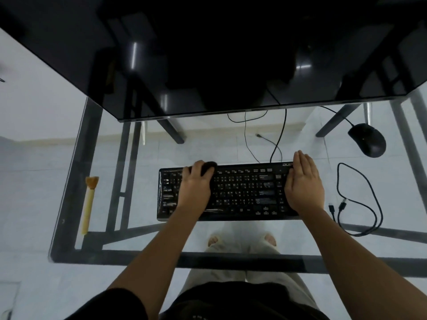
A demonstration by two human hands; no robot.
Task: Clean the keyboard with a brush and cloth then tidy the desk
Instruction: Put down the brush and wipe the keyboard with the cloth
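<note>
Cloth, seemingly, in left hand; right hand flat.

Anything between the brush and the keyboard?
Head view: nothing. Between the brush and the keyboard is bare glass desk; only its dark frame shows through.

The left hand grips a dark cloth on the keyboard; the right hand lies flat on it.

Glass-topped table in front of me, on a dark metal frame. Pale tiled floor shows through the glass. Pale wall at my left, cream skirting along its foot. Light dim and cool; streaky reflections on the black monitor.
</note>
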